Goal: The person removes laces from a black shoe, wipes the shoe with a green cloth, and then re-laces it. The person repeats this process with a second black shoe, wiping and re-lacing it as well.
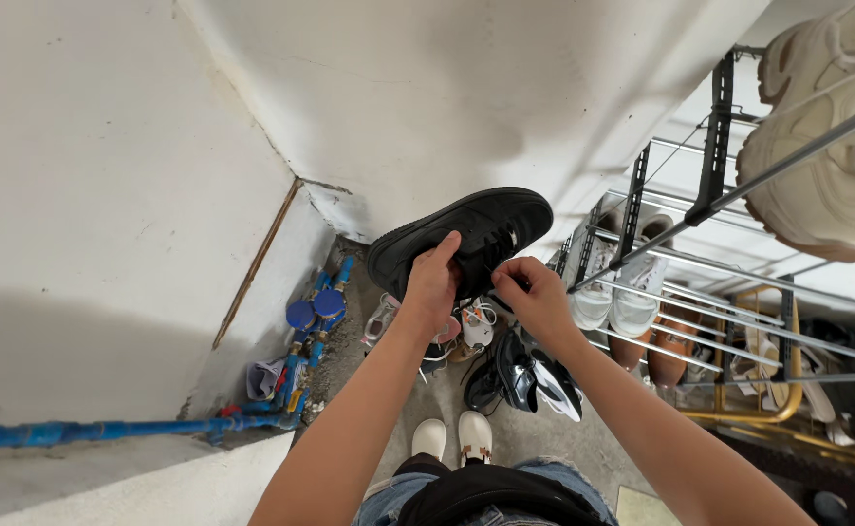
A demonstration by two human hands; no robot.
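I hold a black low sneaker up in front of me, sole side toward the wall. My left hand grips its side near the middle. My right hand is closed with its fingers pinching at the shoe's lace area, just under the sneaker. Below my hands, several shoes lie on the floor, among them a black pair and a white shoe with laces. My own feet in white shoes stand on the concrete floor.
A metal shoe rack fills the right side, with beige chunky sneakers on top, white sneakers and brown shoes lower down. Blue water pipes with meters run along the white wall at left.
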